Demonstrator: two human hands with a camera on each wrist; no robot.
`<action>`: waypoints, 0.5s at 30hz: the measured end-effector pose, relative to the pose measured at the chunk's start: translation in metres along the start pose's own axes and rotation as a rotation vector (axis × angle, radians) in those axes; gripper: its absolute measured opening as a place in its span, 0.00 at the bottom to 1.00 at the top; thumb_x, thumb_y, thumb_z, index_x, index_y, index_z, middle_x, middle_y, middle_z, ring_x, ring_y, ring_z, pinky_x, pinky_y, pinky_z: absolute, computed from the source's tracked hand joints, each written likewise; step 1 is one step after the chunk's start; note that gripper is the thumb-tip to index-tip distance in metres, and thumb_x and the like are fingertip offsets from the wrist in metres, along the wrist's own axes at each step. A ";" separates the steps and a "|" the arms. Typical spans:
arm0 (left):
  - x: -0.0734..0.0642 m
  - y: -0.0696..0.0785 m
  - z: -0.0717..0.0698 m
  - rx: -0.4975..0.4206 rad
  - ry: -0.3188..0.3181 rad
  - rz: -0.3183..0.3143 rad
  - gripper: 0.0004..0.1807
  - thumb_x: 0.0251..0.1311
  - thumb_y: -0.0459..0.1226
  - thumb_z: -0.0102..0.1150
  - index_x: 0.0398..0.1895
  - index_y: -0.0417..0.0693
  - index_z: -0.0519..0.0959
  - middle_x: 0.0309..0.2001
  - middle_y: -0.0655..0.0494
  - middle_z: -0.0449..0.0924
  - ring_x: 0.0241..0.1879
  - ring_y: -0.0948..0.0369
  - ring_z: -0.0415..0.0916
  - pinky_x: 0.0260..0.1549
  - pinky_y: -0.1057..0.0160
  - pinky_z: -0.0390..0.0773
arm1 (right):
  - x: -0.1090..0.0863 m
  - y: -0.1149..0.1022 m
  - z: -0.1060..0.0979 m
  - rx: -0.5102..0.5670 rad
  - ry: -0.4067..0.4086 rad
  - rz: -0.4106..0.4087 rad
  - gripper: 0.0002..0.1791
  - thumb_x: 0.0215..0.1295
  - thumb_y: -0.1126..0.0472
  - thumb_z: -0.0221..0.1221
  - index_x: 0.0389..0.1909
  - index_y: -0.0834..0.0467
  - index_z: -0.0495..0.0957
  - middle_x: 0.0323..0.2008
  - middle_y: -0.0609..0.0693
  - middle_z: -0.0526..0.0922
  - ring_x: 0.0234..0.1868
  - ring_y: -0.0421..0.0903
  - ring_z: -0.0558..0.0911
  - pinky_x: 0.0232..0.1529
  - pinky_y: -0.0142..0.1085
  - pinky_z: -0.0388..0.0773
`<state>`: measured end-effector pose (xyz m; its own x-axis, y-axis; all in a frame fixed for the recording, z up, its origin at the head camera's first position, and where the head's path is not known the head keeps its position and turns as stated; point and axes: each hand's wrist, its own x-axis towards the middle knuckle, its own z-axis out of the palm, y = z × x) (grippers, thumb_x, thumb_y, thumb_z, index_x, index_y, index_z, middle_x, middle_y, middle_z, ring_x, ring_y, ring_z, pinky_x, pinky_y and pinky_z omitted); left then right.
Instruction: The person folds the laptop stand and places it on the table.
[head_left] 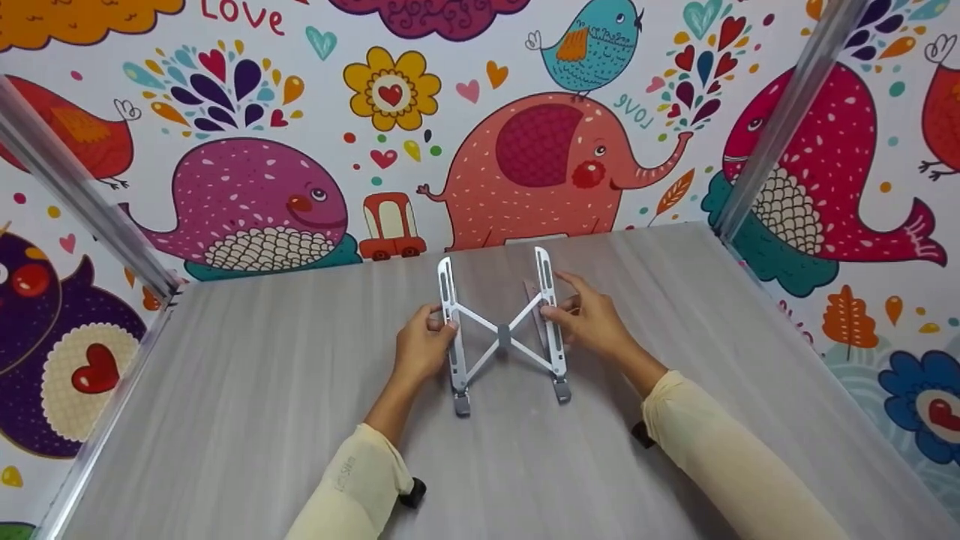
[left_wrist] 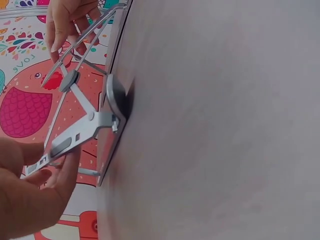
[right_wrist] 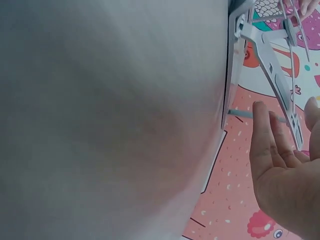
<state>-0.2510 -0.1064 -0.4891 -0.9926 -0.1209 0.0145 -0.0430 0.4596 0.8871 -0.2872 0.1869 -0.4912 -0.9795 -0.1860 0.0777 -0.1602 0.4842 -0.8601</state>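
Observation:
A silver folding laptop stand (head_left: pixel 504 336) is set up on the table, opened into an X with a grey hub at its middle. Its two slotted rails tilt up toward the wall, and grey hooked feet point toward me. My left hand (head_left: pixel 424 346) pinches the left rail, thumb on top and fingers underneath, as the left wrist view also shows. On the other side, my right hand (head_left: pixel 592 319) holds the right rail between thumb and fingers, with the index finger stretched out. In the right wrist view the rail (right_wrist: pixel 280 85) passes between that thumb and the fingers.
The grey wood-grain table (head_left: pixel 262 420) extends around the stand. Behind it stands a wall (head_left: pixel 465 45) printed with cartoon animals. Metal posts (head_left: pixel 787 120) rise at the table's far corners. Dark wrist devices (head_left: pixel 412 493) show at the cream sleeves (head_left: pixel 352 480).

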 end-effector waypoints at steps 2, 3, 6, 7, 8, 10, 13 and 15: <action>0.001 -0.002 0.002 -0.010 0.006 -0.003 0.23 0.68 0.36 0.62 0.65 0.43 0.75 0.40 0.47 0.83 0.36 0.56 0.81 0.32 0.64 0.77 | 0.000 0.001 0.002 0.012 0.000 0.004 0.45 0.63 0.53 0.71 0.78 0.45 0.60 0.40 0.55 0.86 0.36 0.53 0.86 0.33 0.50 0.87; 0.002 -0.003 0.003 -0.014 0.007 -0.004 0.23 0.67 0.35 0.62 0.65 0.43 0.76 0.40 0.47 0.83 0.36 0.57 0.80 0.31 0.64 0.77 | 0.000 0.001 0.003 0.021 -0.002 0.008 0.45 0.62 0.55 0.71 0.78 0.45 0.60 0.40 0.55 0.85 0.36 0.52 0.86 0.32 0.50 0.87; 0.003 -0.005 0.004 -0.028 0.012 -0.004 0.23 0.66 0.34 0.63 0.64 0.42 0.76 0.38 0.46 0.84 0.34 0.57 0.80 0.31 0.64 0.76 | 0.001 0.001 0.004 0.042 -0.012 0.010 0.45 0.62 0.58 0.71 0.78 0.46 0.60 0.41 0.57 0.84 0.35 0.50 0.86 0.32 0.49 0.87; 0.003 -0.005 0.005 -0.033 0.012 -0.003 0.23 0.66 0.33 0.63 0.64 0.42 0.77 0.38 0.46 0.84 0.33 0.58 0.79 0.31 0.64 0.76 | 0.001 0.000 0.005 0.048 -0.013 0.013 0.44 0.62 0.59 0.71 0.77 0.46 0.61 0.41 0.57 0.83 0.35 0.50 0.85 0.33 0.50 0.87; 0.003 -0.005 0.005 -0.039 0.013 0.002 0.22 0.66 0.33 0.63 0.63 0.42 0.77 0.37 0.46 0.85 0.33 0.58 0.79 0.32 0.64 0.76 | 0.002 0.000 0.005 0.051 -0.013 0.015 0.44 0.63 0.60 0.70 0.77 0.46 0.61 0.41 0.57 0.82 0.35 0.50 0.85 0.33 0.50 0.87; 0.004 -0.005 0.005 -0.044 0.014 0.012 0.22 0.66 0.33 0.63 0.63 0.42 0.77 0.36 0.47 0.85 0.31 0.58 0.79 0.32 0.64 0.75 | 0.003 -0.001 0.006 0.054 -0.011 0.020 0.41 0.63 0.61 0.70 0.76 0.47 0.63 0.41 0.58 0.81 0.34 0.50 0.84 0.34 0.51 0.87; 0.004 -0.006 0.006 -0.048 0.008 0.011 0.21 0.67 0.33 0.62 0.62 0.41 0.77 0.34 0.48 0.86 0.30 0.59 0.78 0.31 0.64 0.75 | 0.004 -0.001 0.007 0.055 -0.013 0.039 0.36 0.64 0.61 0.69 0.72 0.49 0.68 0.40 0.57 0.81 0.35 0.49 0.83 0.35 0.51 0.86; 0.003 -0.007 0.005 -0.044 0.000 0.003 0.20 0.68 0.34 0.62 0.62 0.40 0.77 0.33 0.49 0.86 0.28 0.60 0.77 0.29 0.65 0.74 | 0.004 -0.001 0.008 0.057 -0.025 0.055 0.30 0.66 0.61 0.68 0.68 0.52 0.72 0.40 0.56 0.81 0.36 0.49 0.83 0.36 0.50 0.87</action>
<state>-0.2538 -0.1051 -0.4978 -0.9927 -0.1191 0.0171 -0.0349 0.4205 0.9066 -0.2899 0.1793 -0.4940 -0.9831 -0.1820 0.0177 -0.0984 0.4452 -0.8900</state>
